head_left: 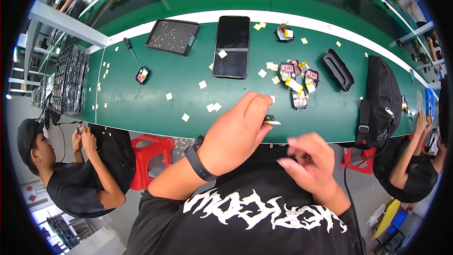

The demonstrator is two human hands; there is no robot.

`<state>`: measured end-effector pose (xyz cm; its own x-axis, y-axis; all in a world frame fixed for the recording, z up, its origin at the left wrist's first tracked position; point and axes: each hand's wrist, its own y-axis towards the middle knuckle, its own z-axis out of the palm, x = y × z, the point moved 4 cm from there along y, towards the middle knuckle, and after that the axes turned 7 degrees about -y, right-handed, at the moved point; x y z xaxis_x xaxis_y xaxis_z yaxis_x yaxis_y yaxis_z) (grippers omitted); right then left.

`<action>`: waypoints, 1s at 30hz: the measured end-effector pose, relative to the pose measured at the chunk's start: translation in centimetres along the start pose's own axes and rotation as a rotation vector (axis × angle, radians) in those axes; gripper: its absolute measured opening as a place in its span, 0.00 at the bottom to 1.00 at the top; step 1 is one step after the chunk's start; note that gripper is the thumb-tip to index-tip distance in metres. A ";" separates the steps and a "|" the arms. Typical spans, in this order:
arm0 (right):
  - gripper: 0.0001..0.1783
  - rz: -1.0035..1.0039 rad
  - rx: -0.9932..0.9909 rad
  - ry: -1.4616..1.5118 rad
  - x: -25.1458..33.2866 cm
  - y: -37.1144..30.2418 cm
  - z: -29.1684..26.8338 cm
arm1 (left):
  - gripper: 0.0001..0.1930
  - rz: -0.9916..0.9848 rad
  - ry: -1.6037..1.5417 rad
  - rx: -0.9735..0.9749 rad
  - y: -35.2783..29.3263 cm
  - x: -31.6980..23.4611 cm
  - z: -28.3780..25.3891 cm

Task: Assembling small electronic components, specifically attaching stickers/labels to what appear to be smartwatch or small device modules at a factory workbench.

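My left hand (238, 123), a dark band round its wrist, is over the near edge of the green table (155, 108). Its fingers are closed on a small black device (269, 118) with a pale yellow edge, mostly hidden by the hand. To its right, my right hand (311, 160) is off the table edge, blurred by motion, thumb and fingers apart and nothing visible between them. Beyond my hands lies a cluster of small opened devices (299, 99) with red circuit boards and yellow-taped parts. Another such device (285, 33) lies farther back, and one more (142, 75) on the left.
A black tray (173, 37) of tiny pieces, a screwdriver (130, 49) and a dark phone (231, 47) lie toward the back. On the right are an empty black case (338, 70) and a black bag (382, 104). Pale paper squares (203, 84) are scattered about. Co-workers sit either side.
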<state>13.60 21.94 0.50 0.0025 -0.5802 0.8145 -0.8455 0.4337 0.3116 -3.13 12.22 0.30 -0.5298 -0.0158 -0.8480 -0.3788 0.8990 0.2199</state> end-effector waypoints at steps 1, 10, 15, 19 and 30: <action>0.23 -0.028 -0.035 -0.078 0.5 1.8 1.0 | 0.23 -0.025 -0.011 0.007 -0.1 -0.3 -0.3; 0.17 -0.180 -0.210 -0.188 -0.5 2.7 3.0 | 0.15 -0.391 -0.610 0.116 -2.0 1.8 -1.2; 0.13 0.197 -0.122 0.218 -2.1 1.8 3.1 | 0.14 -0.523 -1.123 0.055 -2.0 2.7 0.3; 0.09 0.448 -0.006 0.552 -1.6 0.9 2.4 | 0.14 -0.555 -1.103 0.108 -1.8 2.8 1.0; 0.07 0.759 0.038 0.766 -0.3 0.5 1.8 | 0.17 -0.252 -0.557 0.063 -1.9 0.2 0.2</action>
<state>12.22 21.14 -0.49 -0.2070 0.4227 0.8823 -0.7831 0.4690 -0.4084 -2.39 10.57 -0.38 0.0524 -0.0155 -0.9985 -0.3865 0.9216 -0.0346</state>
